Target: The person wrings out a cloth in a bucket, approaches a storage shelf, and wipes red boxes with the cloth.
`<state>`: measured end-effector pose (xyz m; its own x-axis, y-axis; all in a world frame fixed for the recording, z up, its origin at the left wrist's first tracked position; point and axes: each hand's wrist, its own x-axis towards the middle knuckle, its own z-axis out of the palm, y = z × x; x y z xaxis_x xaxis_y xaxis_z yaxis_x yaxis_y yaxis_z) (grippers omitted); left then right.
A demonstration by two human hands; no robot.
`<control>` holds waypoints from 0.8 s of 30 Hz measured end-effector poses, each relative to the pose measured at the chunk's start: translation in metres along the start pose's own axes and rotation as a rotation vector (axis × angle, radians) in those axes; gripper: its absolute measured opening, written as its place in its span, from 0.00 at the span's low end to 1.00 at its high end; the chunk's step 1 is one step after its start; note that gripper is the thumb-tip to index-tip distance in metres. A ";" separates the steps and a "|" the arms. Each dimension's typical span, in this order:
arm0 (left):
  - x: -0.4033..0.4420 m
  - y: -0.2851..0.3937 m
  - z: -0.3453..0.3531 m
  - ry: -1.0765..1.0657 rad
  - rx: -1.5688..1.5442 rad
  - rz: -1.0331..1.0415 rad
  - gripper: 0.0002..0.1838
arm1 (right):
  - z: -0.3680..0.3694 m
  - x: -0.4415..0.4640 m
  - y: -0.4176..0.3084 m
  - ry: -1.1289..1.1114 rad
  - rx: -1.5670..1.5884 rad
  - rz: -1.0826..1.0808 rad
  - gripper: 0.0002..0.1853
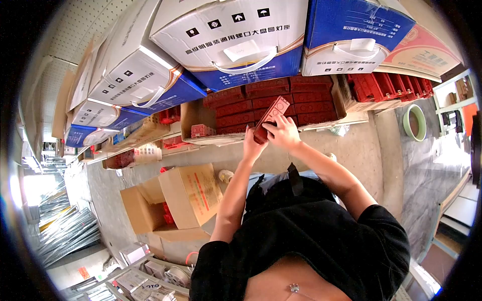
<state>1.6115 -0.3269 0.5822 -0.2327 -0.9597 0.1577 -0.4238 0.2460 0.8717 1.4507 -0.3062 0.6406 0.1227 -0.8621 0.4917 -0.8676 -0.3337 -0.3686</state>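
A long red plastic electrical box (277, 109) with round marks on its side is held at a slant, its upper end pointing away to the right. My left hand (252, 145) is closed round its lower end. From the right, my right hand (282, 133) grips it around the middle, fingers bent over it. Just beyond both hands, a cardboard carton (193, 113) on the shelf holds rows of similar red boxes (233, 108). A short red piece (203, 130) lies at the carton's left front corner.
Big white and blue cartons (231, 40) stand above the open carton. To the right are more red boxes (386, 88). An open cardboard box (191, 193) with red pieces inside sits on the floor at left. A green tub (414, 123) stands at far right.
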 end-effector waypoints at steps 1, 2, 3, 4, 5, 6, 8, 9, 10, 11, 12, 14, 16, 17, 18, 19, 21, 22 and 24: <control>-0.002 0.000 -0.003 -0.007 -0.035 -0.012 0.27 | 0.001 -0.001 -0.002 -0.016 -0.017 -0.026 0.15; -0.003 -0.010 -0.003 0.000 -0.008 0.040 0.27 | 0.003 -0.002 -0.003 -0.043 -0.042 -0.032 0.15; -0.004 -0.008 -0.005 -0.012 -0.001 -0.003 0.28 | 0.001 -0.002 -0.004 -0.053 -0.047 -0.022 0.15; -0.005 -0.007 -0.008 -0.025 0.006 -0.044 0.29 | -0.001 -0.001 -0.005 -0.061 -0.052 -0.011 0.15; -0.004 -0.005 -0.012 -0.040 0.015 -0.084 0.30 | -0.002 0.001 -0.005 -0.067 -0.058 0.002 0.14; 0.000 -0.002 -0.016 -0.083 0.054 -0.105 0.32 | -0.003 0.002 -0.004 -0.090 -0.056 0.020 0.13; 0.009 0.004 -0.022 -0.165 0.129 -0.149 0.36 | -0.007 0.002 -0.003 -0.128 -0.093 0.029 0.13; 0.010 0.006 -0.021 -0.135 0.068 -0.102 0.36 | -0.009 0.003 -0.003 -0.147 -0.112 0.033 0.13; 0.010 0.007 -0.020 -0.106 0.007 -0.055 0.36 | -0.009 0.000 0.000 -0.123 -0.098 0.033 0.13; 0.010 0.009 -0.020 -0.078 -0.055 -0.007 0.37 | -0.012 -0.003 0.002 -0.209 -0.078 0.061 0.12; 0.011 0.017 -0.023 -0.090 -0.052 -0.054 0.36 | -0.018 -0.006 0.004 -0.295 -0.059 0.091 0.11; 0.012 0.035 -0.033 -0.114 -0.049 -0.149 0.34 | -0.023 -0.015 0.015 -0.429 -0.020 0.169 0.11; 0.016 0.015 -0.036 -0.090 0.177 0.143 0.33 | -0.024 -0.026 0.028 -0.354 0.097 0.234 0.11; 0.017 0.004 -0.037 -0.075 0.289 0.288 0.33 | -0.024 -0.029 0.032 -0.316 0.156 0.264 0.11; 0.015 0.008 -0.044 -0.135 0.342 0.202 0.34 | -0.031 -0.027 0.032 -0.278 0.170 0.294 0.12; 0.014 0.012 -0.049 -0.154 0.350 0.197 0.34 | -0.033 -0.025 0.030 -0.219 0.192 0.297 0.13; 0.014 0.020 -0.058 -0.192 0.366 0.191 0.33 | -0.035 -0.022 0.027 -0.099 0.234 0.303 0.14; 0.015 0.023 -0.060 -0.221 0.352 0.160 0.32 | -0.032 -0.020 0.026 -0.081 0.229 0.259 0.15; 0.018 0.029 -0.064 -0.281 0.324 0.100 0.30 | -0.031 -0.012 0.015 -0.109 0.192 0.228 0.15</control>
<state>1.6512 -0.3454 0.6398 -0.4968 -0.8656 0.0629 -0.6289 0.4089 0.6612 1.4209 -0.2894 0.6537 -0.0053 -0.9553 0.2957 -0.7734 -0.1836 -0.6068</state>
